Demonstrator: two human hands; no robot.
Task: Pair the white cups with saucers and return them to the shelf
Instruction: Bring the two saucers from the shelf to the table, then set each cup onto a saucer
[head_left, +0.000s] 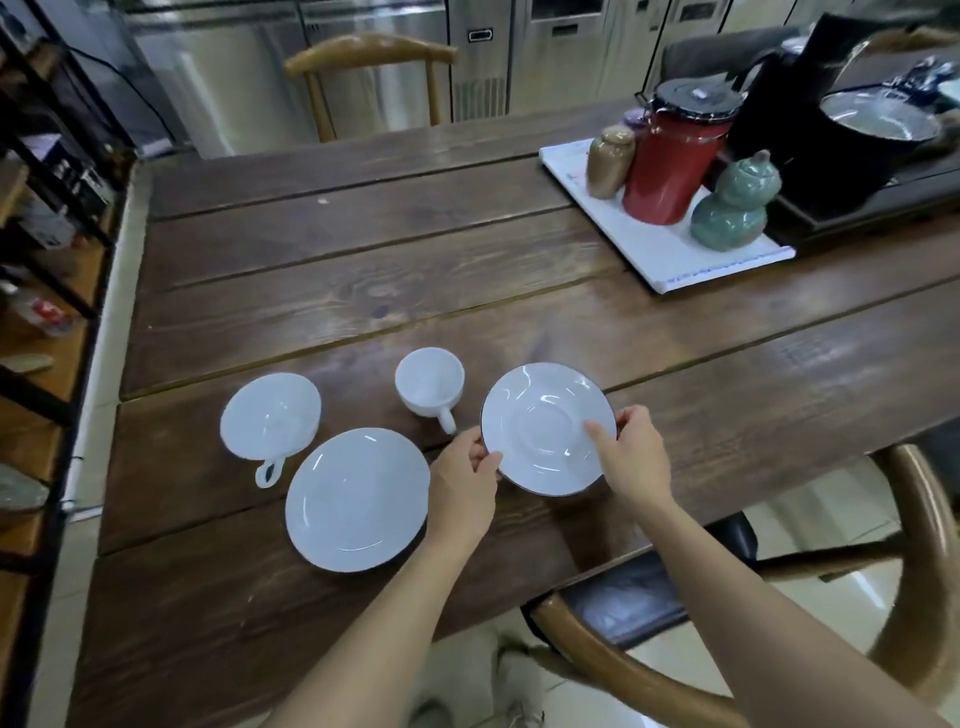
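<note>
- Both hands hold the right saucer (548, 428) by its rim: the left hand (464, 486) pinches the near-left edge, and the right hand (635, 456) has its thumb on the top face and its fingers curled under the right edge. Whether the saucer is lifted clear of the worktop (363, 270) or just touching it, I cannot tell.
- The relation that matters is the small cup (430, 382). It stands just beside the saucer, to its far left, upright with the mouth up. Its handle (447, 420) points toward the near side, almost at the left hand's fingers.
- The left hand is the nearer one to that cup; a short reach up and left would likely meet the handle.
- Count: two cups, two saucers, none paired yet.
- The wide cup (270, 415) sits at far left, its handle also pointing near.
- The left saucer (357, 500) lies flat, near and right of the wide cup, untouched.
- The shelf (47, 260) stands left of the worktop, well apart from the hands.
</note>
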